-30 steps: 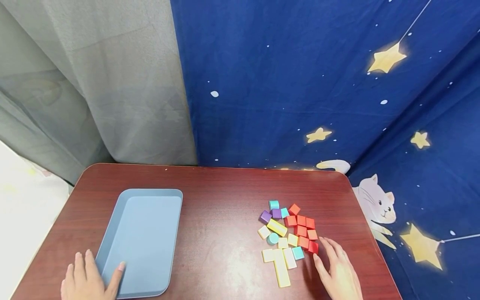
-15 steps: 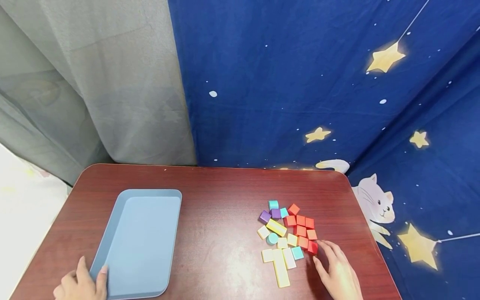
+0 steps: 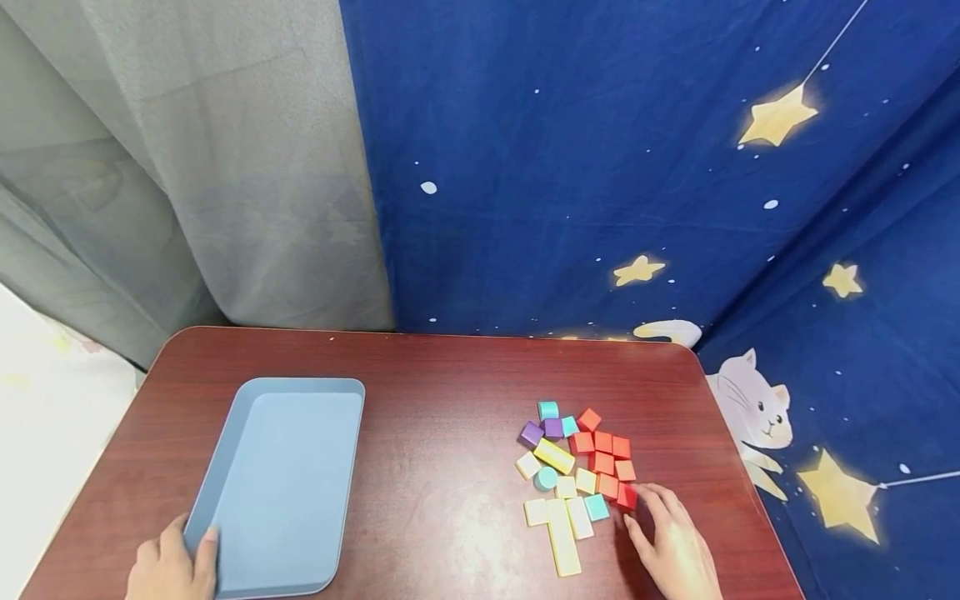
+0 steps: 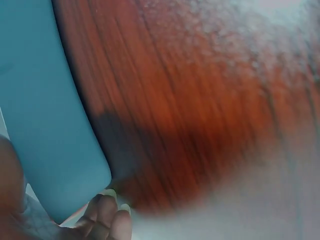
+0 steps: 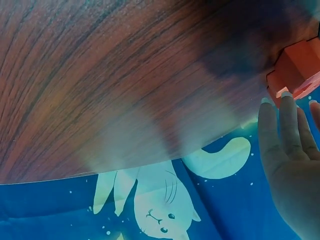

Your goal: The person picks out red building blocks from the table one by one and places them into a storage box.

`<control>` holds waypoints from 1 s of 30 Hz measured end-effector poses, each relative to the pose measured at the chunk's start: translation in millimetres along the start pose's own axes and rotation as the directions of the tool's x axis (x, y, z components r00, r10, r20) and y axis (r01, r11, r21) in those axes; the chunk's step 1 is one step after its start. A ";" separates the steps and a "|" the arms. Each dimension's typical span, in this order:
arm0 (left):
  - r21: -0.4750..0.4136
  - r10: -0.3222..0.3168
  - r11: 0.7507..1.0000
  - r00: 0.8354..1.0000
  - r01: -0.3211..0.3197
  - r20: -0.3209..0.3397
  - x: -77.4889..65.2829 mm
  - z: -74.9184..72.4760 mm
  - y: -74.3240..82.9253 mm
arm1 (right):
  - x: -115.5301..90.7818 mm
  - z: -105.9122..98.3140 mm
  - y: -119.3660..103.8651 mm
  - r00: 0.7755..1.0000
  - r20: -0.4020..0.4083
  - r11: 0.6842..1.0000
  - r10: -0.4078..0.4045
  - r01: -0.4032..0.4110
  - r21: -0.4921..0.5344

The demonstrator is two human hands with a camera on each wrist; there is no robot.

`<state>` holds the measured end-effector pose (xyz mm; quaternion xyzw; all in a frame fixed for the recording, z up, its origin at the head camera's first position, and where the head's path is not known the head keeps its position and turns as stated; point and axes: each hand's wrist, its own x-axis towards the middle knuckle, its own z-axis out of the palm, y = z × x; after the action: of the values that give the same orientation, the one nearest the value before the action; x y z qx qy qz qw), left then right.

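The left hand [image 3: 171,568] is pinching the blue tray [image 3: 296,483], likely light and stiff, by its left wall [image 3: 227,454], a sensible hold, while the right hand [image 3: 671,546] is sitting unclenched beside the red blocks [image 3: 602,462] on the bench [image 3: 435,517].

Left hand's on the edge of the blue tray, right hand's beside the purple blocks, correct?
Not purple: the head view shows the right hand beside the red blocks. The left hand is on the edge of the blue tray, as you said.
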<state>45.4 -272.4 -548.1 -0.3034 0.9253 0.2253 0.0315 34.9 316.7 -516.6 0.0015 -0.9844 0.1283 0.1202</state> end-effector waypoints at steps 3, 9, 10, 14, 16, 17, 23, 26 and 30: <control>0.014 0.021 1.000 1.000 -0.021 0.014 2.4 -1.0 -2.3 | 0.2 2.0 0.5 1.000 -0.013 1.000 -0.019 0.019 -0.002; 0.051 0.040 0.998 0.996 -0.044 0.074 8.1 -2.8 -2.7 | 0.6 6.2 2.5 0.999 -0.021 0.999 -0.041 0.040 -0.011; 0.050 0.042 0.998 0.996 -0.046 0.078 8.5 -2.9 -2.2 | 0.8 6.9 2.5 0.999 -0.017 0.999 -0.038 0.038 -0.010; 0.056 0.046 0.997 0.995 -0.051 0.089 9.5 -3.8 -0.6 | 1.7 9.8 2.2 0.999 -0.009 0.999 -0.033 0.033 -0.007; 0.055 0.050 0.997 0.995 -0.055 0.091 10.3 -4.4 -0.2 | 2.2 10.8 2.2 0.999 -0.013 0.999 -0.039 0.039 -0.006; 0.057 0.051 0.997 0.994 -0.056 0.095 10.4 -4.6 -0.4 | 2.3 11.2 2.3 0.999 -0.014 0.999 -0.044 0.044 -0.005; 0.043 0.013 0.999 0.994 -0.018 0.106 14.2 -3.8 1.2 | 4.6 12.4 2.4 0.997 -0.032 0.998 -0.067 0.066 -0.012; 0.022 0.004 1.000 0.995 -0.007 0.102 16.1 -2.6 2.0 | 6.2 13.4 1.8 0.996 -0.048 0.997 -0.072 0.072 -0.007; 0.020 0.005 1.000 0.994 -0.008 0.113 16.4 -2.8 2.2 | 6.8 15.3 0.8 0.996 -0.060 0.997 -0.072 0.072 0.003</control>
<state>31.1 -281.0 -547.9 -0.2868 0.9253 0.2328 0.0860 24.7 313.7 -529.5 0.0335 -0.9794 0.1263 0.1540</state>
